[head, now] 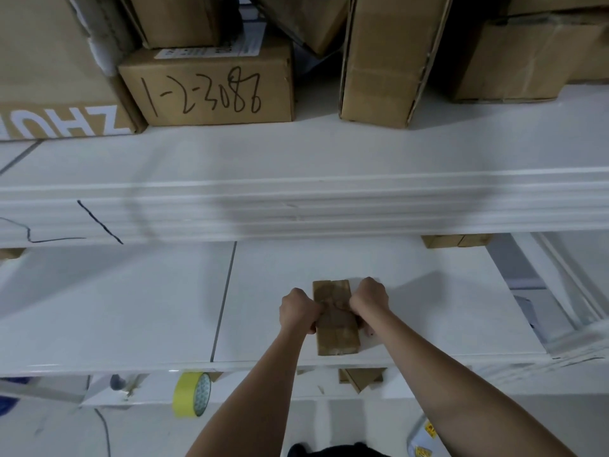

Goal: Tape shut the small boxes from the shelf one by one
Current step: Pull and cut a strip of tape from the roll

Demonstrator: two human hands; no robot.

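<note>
Yellow tape roll (191, 394) hangs below the shelf (115, 308) edge at left; further right, the left hand (298, 310) curls its fingers against the small box (335, 319), which lies flat on the shelf; the right hand (369, 301) grips its other side, fingers folded; uneven pressing could, I judge, skew the flaps or let the box slide.

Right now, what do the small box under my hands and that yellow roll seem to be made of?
Small box: brown cardboard, matte, with glossy strips that look like clear packing tape. Yellow roll: probably adhesive tape, smooth yellow outside; its core material can't be made out.
</note>
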